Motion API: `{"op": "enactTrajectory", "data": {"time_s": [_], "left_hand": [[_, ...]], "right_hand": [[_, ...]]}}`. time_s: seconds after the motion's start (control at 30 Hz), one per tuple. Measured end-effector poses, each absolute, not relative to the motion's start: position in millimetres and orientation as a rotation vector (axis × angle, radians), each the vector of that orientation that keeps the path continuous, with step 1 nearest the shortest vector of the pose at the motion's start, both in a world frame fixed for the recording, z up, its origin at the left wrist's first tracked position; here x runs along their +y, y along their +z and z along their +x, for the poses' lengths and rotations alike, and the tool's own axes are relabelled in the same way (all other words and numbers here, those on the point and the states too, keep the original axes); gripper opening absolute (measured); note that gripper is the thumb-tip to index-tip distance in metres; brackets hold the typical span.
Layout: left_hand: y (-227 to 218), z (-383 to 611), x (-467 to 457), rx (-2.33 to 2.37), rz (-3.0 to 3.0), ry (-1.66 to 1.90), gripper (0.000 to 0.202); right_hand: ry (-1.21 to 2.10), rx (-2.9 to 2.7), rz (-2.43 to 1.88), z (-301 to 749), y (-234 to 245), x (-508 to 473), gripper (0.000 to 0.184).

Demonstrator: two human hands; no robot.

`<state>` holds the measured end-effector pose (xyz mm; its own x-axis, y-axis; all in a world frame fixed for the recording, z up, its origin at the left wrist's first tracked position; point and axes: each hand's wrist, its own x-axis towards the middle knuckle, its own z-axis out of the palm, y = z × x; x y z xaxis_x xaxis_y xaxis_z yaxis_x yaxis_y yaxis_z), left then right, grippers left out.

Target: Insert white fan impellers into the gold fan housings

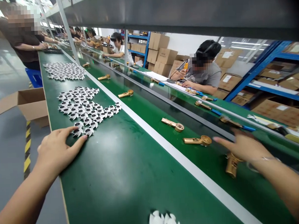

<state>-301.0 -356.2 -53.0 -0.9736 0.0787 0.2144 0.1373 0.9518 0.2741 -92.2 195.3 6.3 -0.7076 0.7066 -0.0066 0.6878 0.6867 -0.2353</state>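
Note:
My left hand [57, 147] reaches to the near end of a group of white fan blade wheels [86, 108] with dark centres. Its index finger and thumb are apart, with the tips at the nearest wheel [77, 129]. Over the belt, my right hand [247, 145] is somewhat blurred, with a finger stretched out to the left. Under it lies a gold handheld-fan housing [232, 166], partly hidden by the hand. Just left of that finger rests another gold fan housing [197, 141], and a third housing [173, 124] lies beyond it.
More fan wheels [64, 71] lie farther up the green table [105, 180]; two white wheels [164, 221] sit at the bottom edge. A white strip [165, 142] borders the belt. An open carton [31, 104] stands left. Co-workers sit across the line; a grey shelf hangs overhead.

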Motion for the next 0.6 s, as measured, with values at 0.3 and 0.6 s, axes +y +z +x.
{"op": "enactTrajectory", "data": {"time_s": [0.3,0.6], "left_hand": [[-46.2,-284.8,-358.4,-2.914,-0.105,-0.532,0.056],[-51.3,-252.9,-352.2,-2.668,0.147,-0.899,0.058]], "right_hand": [[0.689,-3.179,-0.616,-242.6,-6.9,113.9,0.029],[1.449,-2.824,-0.226,-91.1,54.1,61.1,0.062]]}}
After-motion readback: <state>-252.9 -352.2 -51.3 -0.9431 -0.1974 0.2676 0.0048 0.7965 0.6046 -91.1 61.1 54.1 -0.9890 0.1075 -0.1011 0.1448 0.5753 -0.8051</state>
